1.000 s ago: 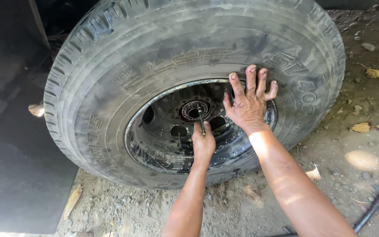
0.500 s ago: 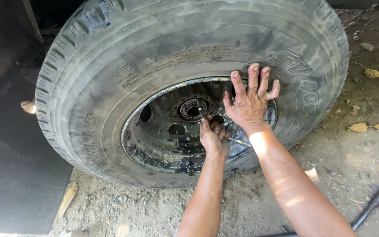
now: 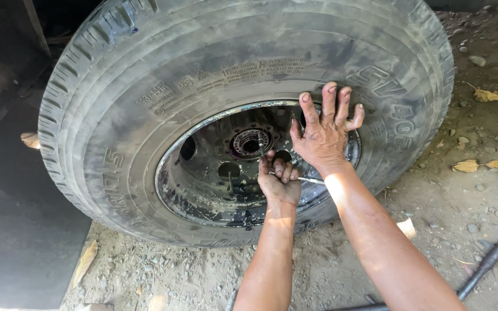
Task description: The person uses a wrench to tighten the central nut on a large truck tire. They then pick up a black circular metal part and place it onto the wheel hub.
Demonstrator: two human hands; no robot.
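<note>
— Head view: what's different from a moment ago?
— The left hand (image 3: 279, 181), flat before, now clenches a thin metal rod (image 3: 312, 180) inside the rim (image 3: 203, 190).
— The right hand (image 3: 325, 133)?
— Unmoved, spread flat on the tyre (image 3: 145, 69), steadying it.

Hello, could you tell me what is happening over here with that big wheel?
A person is working on a large, worn truck tyre that leans on dusty, gravelly ground. The right hand is spread flat against the tyre's sidewall and the edge of the dark steel rim. The left hand is curled inside the rim near the hub, gripping a thin metal rod. A dark metal bar lies on the ground to the right, among dry leaves.
</note>
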